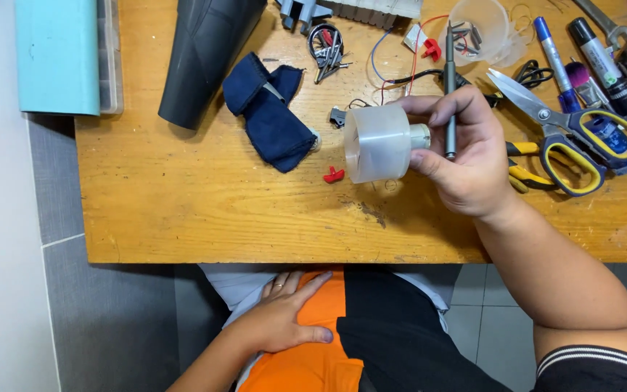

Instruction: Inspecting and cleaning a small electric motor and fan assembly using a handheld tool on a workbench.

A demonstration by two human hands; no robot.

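1. You have the translucent white cylinder pinched in your right hand, thumb on top and fingertips under its rear, where a small metal motor end shows between them. It is held above the wooden table, not resting on it.
2. Your fingers are curled closed around two things at once: the cylinder's back end and a slim grey screwdriver, which runs along the inside of your fingers, its tip end rising past your thumb.
3. The cylinder's long axis lies roughly level, left to right; its open mouth faces left, away from your palm. The screwdriver crosses it at about a right angle, pointing away from you.
4. Just below the cylinder's mouth, beyond your fingertips, a small red plastic piece lies on the table. Further left lies a folded dark blue cloth, and beyond it a black tapered tube.
5. Behind your knuckles, close to the wrist side, sit yellow-handled scissors, with markers past them. Beyond your thumb are loose red and blue wires and a clear plastic cup of small parts.
6. Nothing stands between the cylinder's mouth and the cloth.
7. Your left hand lies flat and open on your lap, below the table edge, holding nothing.
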